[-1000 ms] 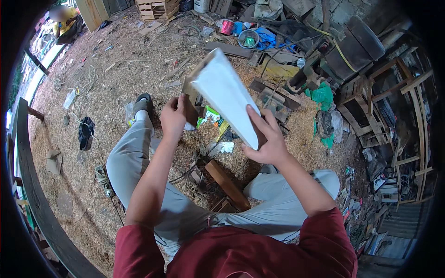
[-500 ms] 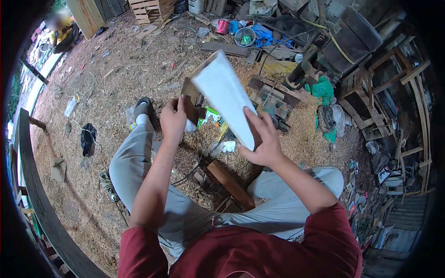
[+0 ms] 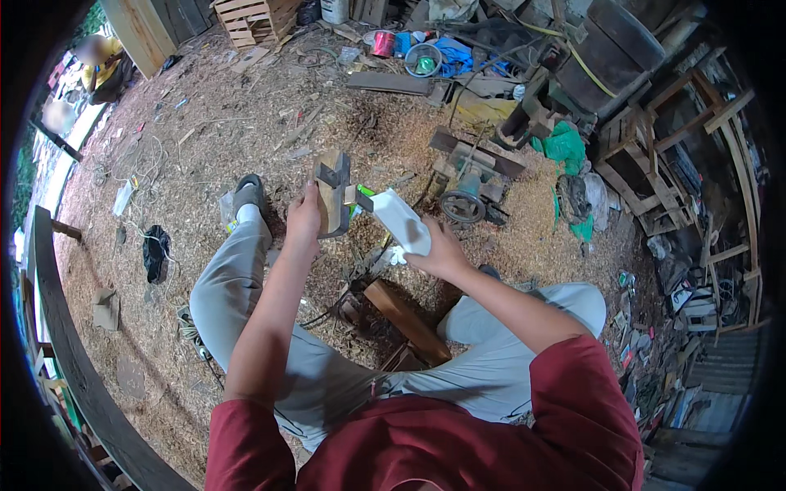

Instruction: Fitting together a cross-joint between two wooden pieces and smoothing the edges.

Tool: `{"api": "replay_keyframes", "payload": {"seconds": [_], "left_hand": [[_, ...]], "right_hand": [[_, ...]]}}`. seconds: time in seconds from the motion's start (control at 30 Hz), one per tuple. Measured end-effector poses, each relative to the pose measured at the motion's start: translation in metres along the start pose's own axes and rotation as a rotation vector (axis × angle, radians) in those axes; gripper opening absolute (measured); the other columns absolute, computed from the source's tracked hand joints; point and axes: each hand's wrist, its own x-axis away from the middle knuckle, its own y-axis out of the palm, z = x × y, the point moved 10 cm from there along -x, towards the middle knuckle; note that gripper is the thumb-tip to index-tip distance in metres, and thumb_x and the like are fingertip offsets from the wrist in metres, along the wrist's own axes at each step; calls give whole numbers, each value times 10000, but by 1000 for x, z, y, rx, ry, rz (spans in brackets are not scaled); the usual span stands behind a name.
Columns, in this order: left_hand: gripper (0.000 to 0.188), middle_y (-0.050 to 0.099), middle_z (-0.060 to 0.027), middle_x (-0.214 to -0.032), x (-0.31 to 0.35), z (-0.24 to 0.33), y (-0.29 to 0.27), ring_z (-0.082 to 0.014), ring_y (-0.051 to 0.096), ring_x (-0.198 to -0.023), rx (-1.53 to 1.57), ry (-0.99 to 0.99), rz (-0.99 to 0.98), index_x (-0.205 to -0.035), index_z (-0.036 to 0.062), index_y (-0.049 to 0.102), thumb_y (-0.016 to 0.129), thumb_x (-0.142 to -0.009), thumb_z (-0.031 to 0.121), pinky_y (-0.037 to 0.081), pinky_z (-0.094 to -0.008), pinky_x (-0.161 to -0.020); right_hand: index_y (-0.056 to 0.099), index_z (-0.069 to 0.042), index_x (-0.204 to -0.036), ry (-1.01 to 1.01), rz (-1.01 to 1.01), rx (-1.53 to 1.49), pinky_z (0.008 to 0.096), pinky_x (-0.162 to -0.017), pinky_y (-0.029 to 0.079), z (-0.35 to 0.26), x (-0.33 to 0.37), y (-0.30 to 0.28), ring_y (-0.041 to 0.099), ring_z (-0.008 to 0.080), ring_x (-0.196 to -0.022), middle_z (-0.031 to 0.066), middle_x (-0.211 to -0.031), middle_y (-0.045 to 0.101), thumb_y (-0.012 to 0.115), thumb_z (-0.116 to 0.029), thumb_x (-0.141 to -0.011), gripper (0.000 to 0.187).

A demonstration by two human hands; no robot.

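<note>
My left hand (image 3: 304, 219) is closed round a notched piece of brown wood (image 3: 331, 199), which stands up above the fingers. Opposite it, my right hand (image 3: 443, 250) grips the near end of a white-faced, board-like piece (image 3: 401, 219). A dark, narrow part juts from that board's far end toward the notched wood. The two pieces are close together, but I cannot tell whether they touch. Between my legs lies a long wooden block (image 3: 407, 322), slanting down to the right.
A machine with a round handwheel (image 3: 463, 204) stands just beyond my right hand. Wood shavings cover the ground. Wooden frames (image 3: 643, 184) line the right side, and a dark beam (image 3: 65, 335) runs along the left. Two people (image 3: 100, 69) are at the far left.
The white-faced board has come down and tilted, so it looks much shorter. The notched wood has turned and shows more fully. The handwheel has come into view.
</note>
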Motion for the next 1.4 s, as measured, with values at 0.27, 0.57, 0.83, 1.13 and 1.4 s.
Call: {"api": "replay_keyframes", "payload": {"seconds": [0.27,0.57,0.83,1.13,1.4], "left_hand": [[455,692,-41,-951,50,-24,63,-191,645,-765,178,-236,-256,-1211,117,653,383,-1138,475,537,-351,-690],[503,611,-37,-744,86,-45,114,-213,573,-545,174,-411,-467,-1155,108,570,324,-1114,544,436,-368,-486],[487,553,-64,-707,101,-48,130,-246,546,-533,384,-486,-580,-1130,105,571,311,-1118,516,418,-359,-469],[741,672,-200,-1238,96,-98,125,-353,655,-1047,204,-413,-642,-1368,87,552,256,-1066,697,513,-501,-922],[972,404,-197,-1615,61,-340,1,-347,493,-1395,-308,-705,-160,-1607,33,334,732,-916,589,429,-475,-1140]], "right_hand": [[576,-48,-1297,-548,239,-57,511,-963,493,-115,-6,-85,625,427,-1111,194,-1194,628,728,-359,-936,500],[625,-65,-1038,-575,391,52,449,-666,552,-112,3,-127,693,335,-864,121,-982,657,735,-364,-930,337],[675,-108,-993,-583,442,125,418,-649,563,-110,4,-137,718,288,-811,63,-903,685,775,-426,-882,351],[675,-109,-969,-639,438,124,417,-631,544,-98,-2,-156,708,297,-787,57,-893,685,757,-491,-882,401],[678,-126,-962,-707,386,197,410,-634,535,-114,-5,-152,704,281,-807,43,-889,687,772,-489,-858,389]]}}
